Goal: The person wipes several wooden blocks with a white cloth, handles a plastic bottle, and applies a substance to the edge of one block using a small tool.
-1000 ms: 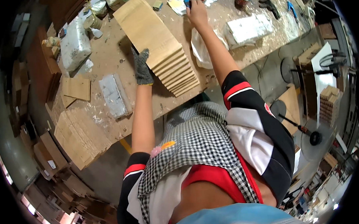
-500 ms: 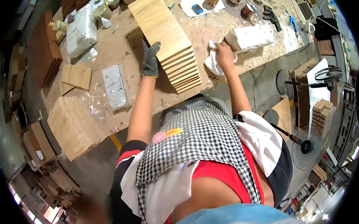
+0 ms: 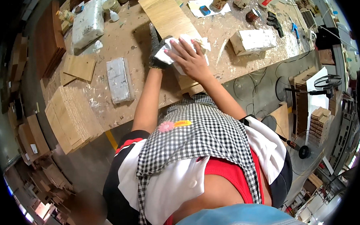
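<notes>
A stack of light wooden boards [image 3: 168,15] leans across the table in front of me, its near end mostly covered by a white cloth [image 3: 164,53]. My right hand [image 3: 189,59] presses this cloth onto the near part of the stack, fingers spread over it. Along the stack's left side is my left hand [image 3: 157,51] in a dark grey work glove, gripping the boards. The cloth and my right hand hide part of the glove's fingers. Bare wood shows beyond the cloth, and a few lower board edges appear beneath my right wrist.
White-wrapped blocks [image 3: 251,42] sit right and left on the paint-spattered table [image 3: 147,90]. Other thin boards [image 3: 74,121] are piled at the left corner. Paint cans [image 3: 253,15], a dark glove [image 3: 274,23] and blue pliers [image 3: 295,30] lie farther right. A standing fan [image 3: 304,150] is at right.
My right hand has brought the white cloth from beside the right-hand block leftward onto the stack. My left hand stays at the stack's left side. The view has shifted slightly.
</notes>
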Action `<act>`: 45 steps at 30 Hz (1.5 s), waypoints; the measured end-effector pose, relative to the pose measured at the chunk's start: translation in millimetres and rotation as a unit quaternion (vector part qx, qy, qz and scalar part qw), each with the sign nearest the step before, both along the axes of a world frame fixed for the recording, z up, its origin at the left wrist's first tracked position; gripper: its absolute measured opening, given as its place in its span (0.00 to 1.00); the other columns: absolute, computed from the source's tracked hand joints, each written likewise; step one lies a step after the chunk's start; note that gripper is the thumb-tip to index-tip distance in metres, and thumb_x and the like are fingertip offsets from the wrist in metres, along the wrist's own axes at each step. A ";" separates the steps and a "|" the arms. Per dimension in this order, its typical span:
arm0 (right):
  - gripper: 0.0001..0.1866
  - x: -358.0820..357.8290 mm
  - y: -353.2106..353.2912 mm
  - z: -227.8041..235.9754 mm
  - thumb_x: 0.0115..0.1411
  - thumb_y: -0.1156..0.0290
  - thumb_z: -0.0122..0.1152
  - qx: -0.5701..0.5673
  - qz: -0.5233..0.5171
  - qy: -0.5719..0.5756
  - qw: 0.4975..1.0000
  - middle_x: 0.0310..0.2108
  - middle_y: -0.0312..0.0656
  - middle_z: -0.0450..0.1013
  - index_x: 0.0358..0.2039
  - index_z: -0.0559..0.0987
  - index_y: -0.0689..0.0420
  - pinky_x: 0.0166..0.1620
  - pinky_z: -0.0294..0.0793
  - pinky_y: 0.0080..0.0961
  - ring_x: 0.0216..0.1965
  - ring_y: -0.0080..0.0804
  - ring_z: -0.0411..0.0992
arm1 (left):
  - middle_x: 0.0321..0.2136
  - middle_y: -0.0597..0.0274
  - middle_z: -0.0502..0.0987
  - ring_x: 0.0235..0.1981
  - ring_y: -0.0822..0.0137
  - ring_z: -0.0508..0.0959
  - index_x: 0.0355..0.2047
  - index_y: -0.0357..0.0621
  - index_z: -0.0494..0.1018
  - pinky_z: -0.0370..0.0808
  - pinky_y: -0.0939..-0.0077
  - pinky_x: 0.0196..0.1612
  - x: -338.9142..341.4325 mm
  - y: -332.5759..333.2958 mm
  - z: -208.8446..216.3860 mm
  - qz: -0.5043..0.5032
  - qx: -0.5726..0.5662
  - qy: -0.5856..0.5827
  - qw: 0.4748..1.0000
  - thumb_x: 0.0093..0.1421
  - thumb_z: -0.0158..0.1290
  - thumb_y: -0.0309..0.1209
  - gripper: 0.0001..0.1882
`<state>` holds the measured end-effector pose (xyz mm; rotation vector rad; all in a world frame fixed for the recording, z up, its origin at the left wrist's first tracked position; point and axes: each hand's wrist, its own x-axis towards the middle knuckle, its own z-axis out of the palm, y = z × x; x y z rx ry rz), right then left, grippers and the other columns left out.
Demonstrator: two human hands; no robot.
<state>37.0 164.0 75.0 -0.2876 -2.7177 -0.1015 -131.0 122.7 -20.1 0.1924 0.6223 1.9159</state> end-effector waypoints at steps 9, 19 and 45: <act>0.20 34.2 40.8 14.7 0.52 0.83 0.57 -0.176 -0.125 0.271 0.938 0.43 0.48 0.70 0.47 0.76 0.57 0.44 0.69 0.38 0.44 0.44 0.70 | 0.66 0.54 0.54 0.64 0.62 0.59 0.72 0.45 0.36 0.59 0.70 0.65 15.1 -1.9 47.5 0.137 -0.091 0.267 0.950 0.54 0.55 0.19 0.51; 0.18 17.3 -30.0 -8.4 0.52 0.71 0.61 -0.126 0.182 0.073 0.972 0.45 0.39 0.72 0.45 0.78 0.58 0.50 0.68 0.36 0.51 0.38 0.70 | 0.48 0.53 0.72 0.46 0.61 0.75 0.63 0.39 0.56 0.77 0.67 0.50 14.1 -3.4 17.9 0.020 -0.060 -0.033 0.997 0.60 0.53 0.26 0.32; 0.24 71.3 -3.9 -26.1 0.51 0.80 0.59 -0.167 0.041 0.162 0.972 0.49 0.43 0.74 0.51 0.76 0.53 0.50 0.72 0.39 0.50 0.41 0.73 | 0.63 0.61 0.60 0.56 0.62 0.67 0.72 0.55 0.38 0.68 0.67 0.58 6.8 3.7 2.3 0.128 -0.067 0.174 0.974 0.58 0.52 0.24 0.47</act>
